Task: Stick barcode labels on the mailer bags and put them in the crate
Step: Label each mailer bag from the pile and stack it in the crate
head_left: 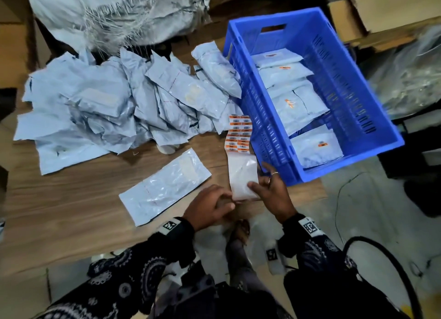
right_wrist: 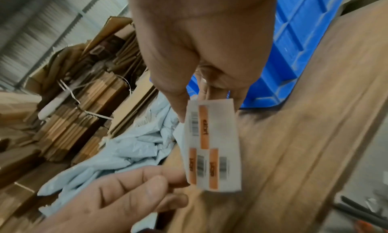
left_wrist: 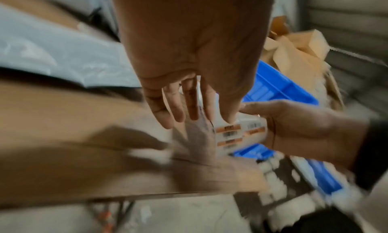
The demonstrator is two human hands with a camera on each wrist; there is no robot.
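A heap of pale blue mailer bags point(head_left: 114, 104) covers the far left of the wooden table point(head_left: 71, 199), leaving a bare strip of tabletop along the near edge. One loose mailer bag point(head_left: 164, 187) lies in that strip, just left of both hands. The blue crate point(head_left: 334, 56) blocks the right end, its near wall close beside the right hand point(head_left: 274, 190); its open top is clear above the labelled bags point(head_left: 298, 104) inside. A label sheet point(head_left: 239, 137) fills the gap between heap and crate.

Lighting is even and soft, with faint shadows. The head view bends at its edges. Both wrist views show heavy motion blur.
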